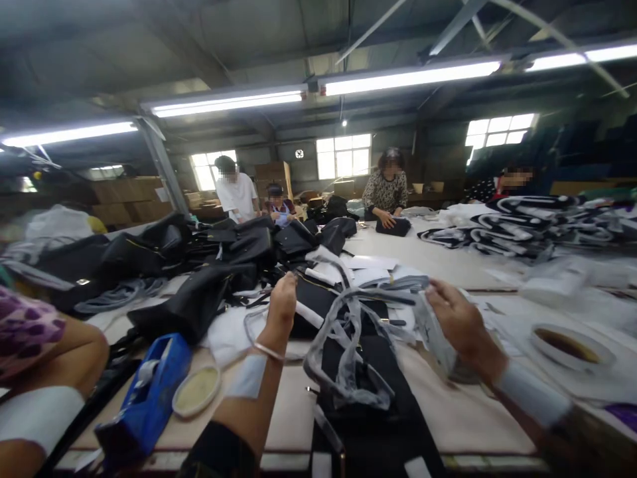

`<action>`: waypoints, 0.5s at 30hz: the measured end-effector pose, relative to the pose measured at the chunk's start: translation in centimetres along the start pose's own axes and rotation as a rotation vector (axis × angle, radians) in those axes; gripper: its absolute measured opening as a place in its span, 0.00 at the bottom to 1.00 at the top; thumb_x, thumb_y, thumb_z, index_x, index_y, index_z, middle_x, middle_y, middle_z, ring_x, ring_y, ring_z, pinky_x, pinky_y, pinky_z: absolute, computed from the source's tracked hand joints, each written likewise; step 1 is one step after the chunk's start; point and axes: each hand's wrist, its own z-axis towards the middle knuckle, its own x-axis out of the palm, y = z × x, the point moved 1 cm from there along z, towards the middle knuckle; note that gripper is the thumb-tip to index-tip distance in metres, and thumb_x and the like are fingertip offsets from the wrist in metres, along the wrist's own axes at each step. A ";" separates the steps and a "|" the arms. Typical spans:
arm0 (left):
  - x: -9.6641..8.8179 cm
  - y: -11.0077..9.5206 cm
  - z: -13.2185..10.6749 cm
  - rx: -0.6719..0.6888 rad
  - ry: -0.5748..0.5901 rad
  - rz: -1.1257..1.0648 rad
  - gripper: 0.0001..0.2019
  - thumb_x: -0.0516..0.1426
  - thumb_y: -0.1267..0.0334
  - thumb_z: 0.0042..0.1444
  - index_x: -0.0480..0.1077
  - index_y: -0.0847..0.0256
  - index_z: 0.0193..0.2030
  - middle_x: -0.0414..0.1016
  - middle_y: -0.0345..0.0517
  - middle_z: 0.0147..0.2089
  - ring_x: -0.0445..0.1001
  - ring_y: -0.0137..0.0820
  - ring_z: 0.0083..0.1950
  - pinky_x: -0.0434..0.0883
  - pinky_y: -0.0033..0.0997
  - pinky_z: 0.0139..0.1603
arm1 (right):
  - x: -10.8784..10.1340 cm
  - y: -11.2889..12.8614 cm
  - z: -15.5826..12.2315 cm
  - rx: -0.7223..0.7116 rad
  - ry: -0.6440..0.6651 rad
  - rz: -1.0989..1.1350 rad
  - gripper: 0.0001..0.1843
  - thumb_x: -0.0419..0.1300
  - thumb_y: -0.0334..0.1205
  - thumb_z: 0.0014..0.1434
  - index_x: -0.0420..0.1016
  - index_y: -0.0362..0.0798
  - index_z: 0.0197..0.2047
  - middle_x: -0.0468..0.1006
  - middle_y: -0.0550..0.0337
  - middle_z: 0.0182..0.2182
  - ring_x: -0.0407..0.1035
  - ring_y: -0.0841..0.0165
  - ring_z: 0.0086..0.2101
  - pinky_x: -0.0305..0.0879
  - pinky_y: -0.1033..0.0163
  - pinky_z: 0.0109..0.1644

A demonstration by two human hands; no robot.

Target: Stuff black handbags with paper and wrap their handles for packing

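Note:
In the middle of the head view a black bag (378,431) lies on the table at its near edge. Over it sit handles or straps (318,352) wrapped in clear plastic film (351,372). To the left, my left hand (283,302) is raised with its fingers closed, beside another black bag (311,299); what it pinches, if anything, is hidden. On the opposite side my right hand (458,322) has thumb and fingers pressed together near the tip of a grey wrapped strap (393,292) and some crumpled plastic; I cannot tell what it grips. Both wrists carry pale patches.
Left of me are a blue tape dispenser (144,392), a round pale lid (196,392) and a neighbour's arm (74,345). A tape roll (572,345) lies right. Black bags (194,299) pile up left, wrapped straps (517,222) far right. Several people work across the table.

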 end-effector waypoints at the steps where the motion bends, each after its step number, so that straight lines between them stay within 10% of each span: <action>1: -1.6 1.6 -1.9 -0.029 -0.059 0.020 0.31 0.55 0.36 0.57 0.72 0.66 0.47 0.78 0.61 0.49 0.77 0.45 0.53 0.74 0.43 0.50 | -0.8 -2.9 -2.7 0.021 0.044 -0.030 0.30 0.57 0.57 0.59 0.76 0.47 0.58 0.78 0.47 0.55 0.70 0.49 0.55 0.62 0.45 0.65; 6: -8.1 8.0 -14.6 -0.193 -0.096 0.167 0.29 0.59 0.38 0.55 0.74 0.65 0.48 0.79 0.51 0.36 0.79 0.40 0.38 0.77 0.41 0.42 | -5.2 -14.3 -16.3 0.349 0.261 0.014 0.29 0.61 0.64 0.53 0.82 0.50 0.46 0.85 0.50 0.43 0.79 0.50 0.43 0.75 0.48 0.52; 11: -8.6 10.1 -25.7 -0.351 0.071 0.237 0.26 0.59 0.41 0.57 0.74 0.61 0.51 0.82 0.52 0.43 0.81 0.44 0.46 0.77 0.43 0.47 | -5.6 -14.9 -25.1 0.523 0.507 0.180 0.35 0.54 0.66 0.62 0.78 0.48 0.58 0.79 0.48 0.55 0.73 0.53 0.56 0.69 0.50 0.62; 15: -7.3 9.9 -29.7 -0.172 0.105 0.318 0.22 0.57 0.46 0.61 0.75 0.58 0.54 0.76 0.54 0.57 0.73 0.46 0.60 0.68 0.46 0.64 | -3.4 -14.0 -28.7 0.510 0.597 0.170 0.41 0.53 0.69 0.61 0.73 0.45 0.63 0.70 0.48 0.64 0.59 0.51 0.66 0.55 0.50 0.71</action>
